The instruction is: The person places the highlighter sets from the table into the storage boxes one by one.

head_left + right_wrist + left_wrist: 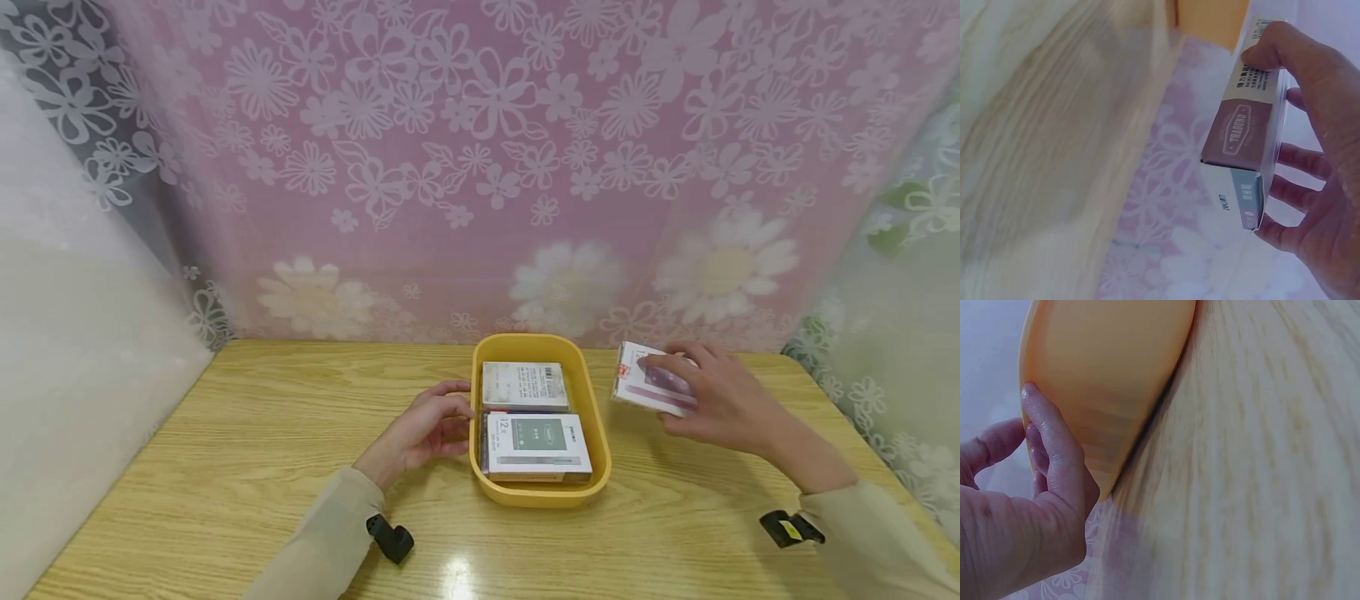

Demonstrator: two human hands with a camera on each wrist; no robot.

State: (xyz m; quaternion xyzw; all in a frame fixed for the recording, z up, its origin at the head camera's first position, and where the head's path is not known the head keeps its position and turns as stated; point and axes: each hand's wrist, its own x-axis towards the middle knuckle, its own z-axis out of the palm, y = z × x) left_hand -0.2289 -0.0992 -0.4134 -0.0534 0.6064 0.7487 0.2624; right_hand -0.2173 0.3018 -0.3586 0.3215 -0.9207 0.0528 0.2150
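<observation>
A yellow plastic bin [537, 500] with rounded corners stands on the table. My right hand [723, 400] grips a white and purple pen box [637, 393], tilted, in the air to the right of the bin. In the right wrist view my thumb presses one narrow printed side of the pen box [1238, 131], with the fingers on the opposite side. My left hand [427, 429] touches the bin's left side; in the left wrist view its relaxed fingertips rest at the rim of the yellow bin [1110, 356]. Inside lie a white-and-green box [536, 446] and a greyish-white box [521, 385].
The wooden table [315, 433] runs back to a pink flowered curtain [420, 167]. Translucent sheets hang at both sides. A dark-edged box lies partly hidden under the white-and-green one. Each sleeve carries a small black device [390, 537].
</observation>
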